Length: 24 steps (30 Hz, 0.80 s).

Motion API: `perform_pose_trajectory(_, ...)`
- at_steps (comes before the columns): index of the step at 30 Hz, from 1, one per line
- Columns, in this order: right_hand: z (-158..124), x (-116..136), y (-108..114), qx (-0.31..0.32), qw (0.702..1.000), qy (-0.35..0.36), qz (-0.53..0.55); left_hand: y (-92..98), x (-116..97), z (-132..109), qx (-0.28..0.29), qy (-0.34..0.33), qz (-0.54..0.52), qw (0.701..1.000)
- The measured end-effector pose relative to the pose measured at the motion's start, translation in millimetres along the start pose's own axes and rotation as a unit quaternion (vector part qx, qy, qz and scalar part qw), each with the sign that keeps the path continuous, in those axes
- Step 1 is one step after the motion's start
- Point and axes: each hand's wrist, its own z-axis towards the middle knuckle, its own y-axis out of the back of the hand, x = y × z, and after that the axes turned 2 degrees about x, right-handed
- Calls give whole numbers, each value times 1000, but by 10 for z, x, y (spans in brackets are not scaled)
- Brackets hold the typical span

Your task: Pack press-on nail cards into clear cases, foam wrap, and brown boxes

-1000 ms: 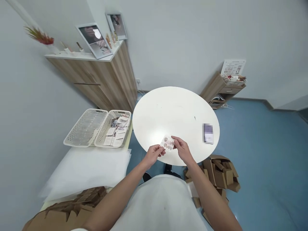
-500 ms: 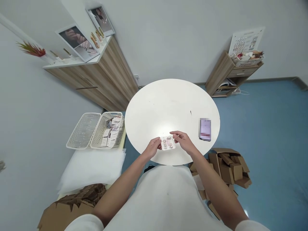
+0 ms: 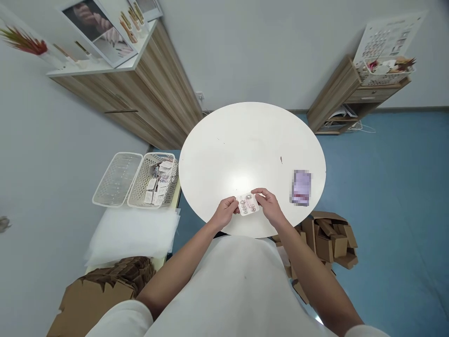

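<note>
Over the near part of the white round table point(image 3: 252, 140), I hold a small flat card point(image 3: 248, 205) with several shiny, nail-like oval pieces on it. My left hand point(image 3: 226, 211) pinches its left edge between thumb and fingers. At the opposite side, my right hand point(image 3: 269, 206) grips the right edge, with the index finger reaching along the top corner. The card is tilted slightly, its face turned up. What exactly the shiny pieces are is too small to tell.
A pixelated purple phone-like object point(image 3: 300, 188) lies on the table's right. White baskets point(image 3: 135, 187) and translucent sheets point(image 3: 133, 234) are at left. Cardboard boxes point(image 3: 326, 243) stand low at right, with more flattened cardboard point(image 3: 94, 299) at lower left. Wooden cabinets point(image 3: 168, 93) stand behind.
The camera view has shifted, so the table looks slightly larger. The card sits a little higher and farther right in view, still between both hands, and my right index finger has curled closer to its top edge.
</note>
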Motion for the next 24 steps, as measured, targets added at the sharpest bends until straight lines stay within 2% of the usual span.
perform_pose_trajectory(4,-22,-77,-83,-23,999,-30,28,67,73,-2,-32,-13,21,999)
perform_pose_trajectory(9,-43,-85,-116,-46,999,-12,3,159,77,-13,-21,-23,-18,999)
perform_pose_trajectory(11,-36,-62,-114,-38,999,-10,-8,227,27,-37,-16,-37,3,999)
perform_pose_trajectory(16,-3,-13,-166,-16,999,-15,-40,372,-132,-112,53,-66,113,990)
perform_pose_trajectory(24,36,2,-280,22,1000,-16,-11,423,-72,-169,16,-74,127,989)
